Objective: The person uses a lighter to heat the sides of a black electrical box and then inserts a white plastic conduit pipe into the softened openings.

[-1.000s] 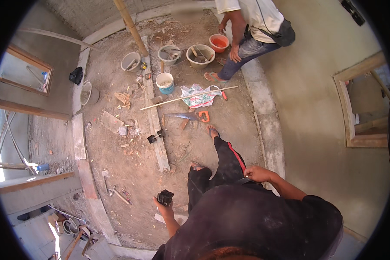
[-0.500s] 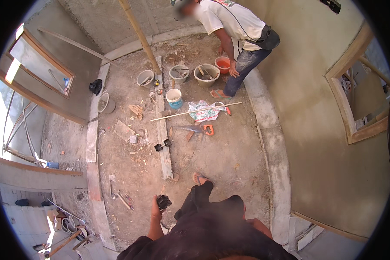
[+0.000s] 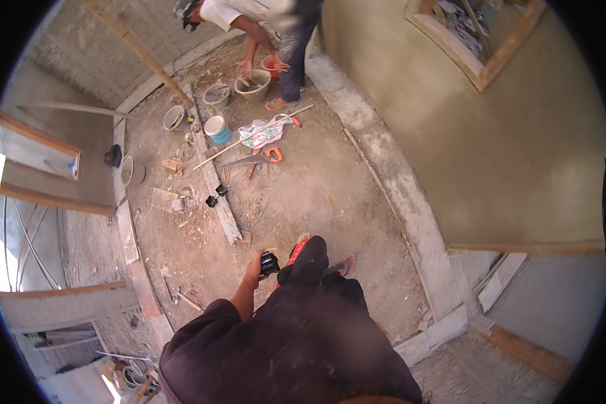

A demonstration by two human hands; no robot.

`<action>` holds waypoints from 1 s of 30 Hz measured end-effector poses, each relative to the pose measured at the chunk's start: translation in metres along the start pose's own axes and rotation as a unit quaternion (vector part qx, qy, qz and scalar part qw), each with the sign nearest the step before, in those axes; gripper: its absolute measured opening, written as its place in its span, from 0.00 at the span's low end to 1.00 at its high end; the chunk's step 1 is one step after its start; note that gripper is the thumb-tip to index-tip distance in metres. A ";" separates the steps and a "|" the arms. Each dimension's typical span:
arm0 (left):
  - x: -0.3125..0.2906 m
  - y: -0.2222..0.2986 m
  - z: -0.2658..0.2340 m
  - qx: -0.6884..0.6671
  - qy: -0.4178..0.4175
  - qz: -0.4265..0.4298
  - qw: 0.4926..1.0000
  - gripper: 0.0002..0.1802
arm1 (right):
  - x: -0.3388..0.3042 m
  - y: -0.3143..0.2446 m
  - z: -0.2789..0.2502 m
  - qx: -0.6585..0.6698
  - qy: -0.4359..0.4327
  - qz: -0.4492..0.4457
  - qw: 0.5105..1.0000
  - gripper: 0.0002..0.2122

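My left hand (image 3: pixel 254 269) is closed round a small black box-like part (image 3: pixel 269 264), held out beside my left thigh. Its exact kind is too small to tell. Two similar black parts (image 3: pixel 216 195) lie on a long grey plank (image 3: pixel 226 217) ahead of me on the ground. My right hand is out of sight behind my dark shirt. Nearest to my left forearm on the ground are a hammer (image 3: pixel 190 301) and other small tools.
A co-worker (image 3: pixel 249 27) bends over a grey bucket (image 3: pixel 252 93) at the far side. Around it stand other buckets, one white and blue (image 3: pixel 217 130). A handsaw (image 3: pixel 257 158), a thin stick (image 3: pixel 249 138) and a patterned bag (image 3: pixel 262 135) lie mid-floor. Concrete edging (image 3: pixel 377 151) runs along the right wall.
My view has swung to the right and I have stepped. My left hand still holds the black part. The co-worker's hand has moved to the grey bucket.
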State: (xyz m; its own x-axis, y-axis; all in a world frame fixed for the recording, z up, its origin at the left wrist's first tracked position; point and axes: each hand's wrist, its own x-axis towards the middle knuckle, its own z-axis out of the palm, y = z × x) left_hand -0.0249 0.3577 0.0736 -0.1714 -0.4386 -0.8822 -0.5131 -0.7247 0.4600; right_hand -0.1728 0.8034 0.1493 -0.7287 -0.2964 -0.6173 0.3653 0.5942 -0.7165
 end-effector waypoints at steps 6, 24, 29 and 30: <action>0.006 0.025 -0.012 0.047 -0.098 0.042 0.993 0.31 | -0.033 -0.016 0.004 -0.011 -0.013 -0.003 1.000 0.14; 0.012 0.021 0.045 0.259 -0.205 -0.030 0.943 0.35 | -0.070 0.114 0.072 0.148 0.320 0.032 0.935 0.09; 0.042 0.000 0.099 0.193 -0.304 0.025 0.933 0.35 | -0.065 0.162 0.007 0.052 0.248 0.043 0.966 0.16; 0.040 0.000 0.126 0.226 -0.286 0.018 0.931 0.34 | -0.069 0.172 -0.004 0.063 0.247 0.054 0.966 0.17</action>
State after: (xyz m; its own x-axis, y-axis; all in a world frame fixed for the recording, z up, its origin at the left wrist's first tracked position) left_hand -0.1371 0.4074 0.0257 -0.5481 -0.0098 -0.8363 -0.7781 -0.3608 0.5142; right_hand -0.0616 0.9287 0.0703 -0.8579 0.1733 -0.4837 0.5003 0.4962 -0.7096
